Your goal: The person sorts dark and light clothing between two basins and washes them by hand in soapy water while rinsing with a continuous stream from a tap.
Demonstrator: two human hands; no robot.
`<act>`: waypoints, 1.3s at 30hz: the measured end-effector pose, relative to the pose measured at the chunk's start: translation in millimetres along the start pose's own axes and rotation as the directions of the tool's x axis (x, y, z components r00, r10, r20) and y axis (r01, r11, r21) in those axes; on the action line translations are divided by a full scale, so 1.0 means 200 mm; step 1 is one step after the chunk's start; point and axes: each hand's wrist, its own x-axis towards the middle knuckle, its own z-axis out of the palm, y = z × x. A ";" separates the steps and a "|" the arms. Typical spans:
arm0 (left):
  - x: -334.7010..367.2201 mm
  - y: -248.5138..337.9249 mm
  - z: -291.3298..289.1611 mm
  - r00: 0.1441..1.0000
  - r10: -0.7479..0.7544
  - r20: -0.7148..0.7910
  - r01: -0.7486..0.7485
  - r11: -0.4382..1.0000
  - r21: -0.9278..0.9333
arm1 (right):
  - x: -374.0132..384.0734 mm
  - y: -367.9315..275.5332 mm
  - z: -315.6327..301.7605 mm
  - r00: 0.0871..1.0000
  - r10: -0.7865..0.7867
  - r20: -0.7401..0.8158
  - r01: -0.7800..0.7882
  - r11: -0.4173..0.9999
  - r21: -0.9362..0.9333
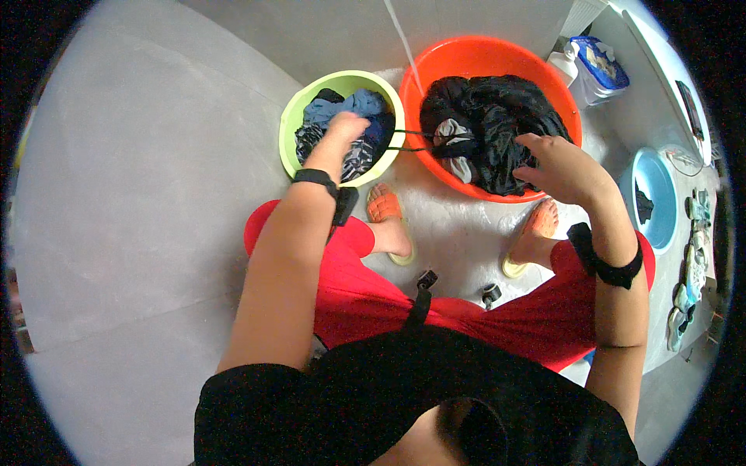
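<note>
Black laundry: here it is, a big dark heap (pixel 505 101) filling much of the red-orange basin (pixel 466 59), rumpled into deep folds, with a soft sheen along the ridges.
Pale patch: a light grey cloth (pixel 452 130) shows at the heap's left side, crumpled against all that black.
Right hand: over the heap's right side comes the right hand (pixel 556 159), fingers curved, thumb well apart, a gap between them; the grip looks released.
Left hand: across to the left hand (pixel 347 128), slightly blurred above the clothes in the yellow-green basin (pixel 287 132); whether it pinches any fabric, I cannot tell.
Small pile: a blue cloth (pixel 361 102) bunches at the top, matte and wrinkled, while a black-and-white patterned cloth (pixel 359 161) shows below, its print broken by creases.
Cords: two thin dark cords (pixel 412 132) run nearly parallel across the gap between these basins.
Basins: smooth, plastic-looking and round, the red-orange one wider, the two standing side by side on the pale floor (pixel 458 233).
Right flank: a light-blue basin (pixel 660 225) holds a small dark cloth (pixel 643 206); farther up, a translucent tub (pixel 600 85) wears a blue lid (pixel 602 58).
Feet: orange sandals (pixel 382 203), below the basins.
</note>
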 end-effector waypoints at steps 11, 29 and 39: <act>-0.16 0.00 0.47 0.906 0.422 0.033 -0.396 0.815 0.423 | -0.01 -0.02 0.01 0.999 0.022 0.048 -0.023 0.999 0.026; -0.05 0.97 0.44 0.777 0.627 0.059 -0.330 0.485 -0.810 | 0.06 0.01 -0.01 0.998 0.034 0.050 -0.035 0.999 0.031; 0.05 0.21 0.47 0.984 -0.132 -0.122 0.172 0.891 0.419 | 0.01 -0.03 -0.10 0.981 0.128 0.144 -0.141 0.986 0.084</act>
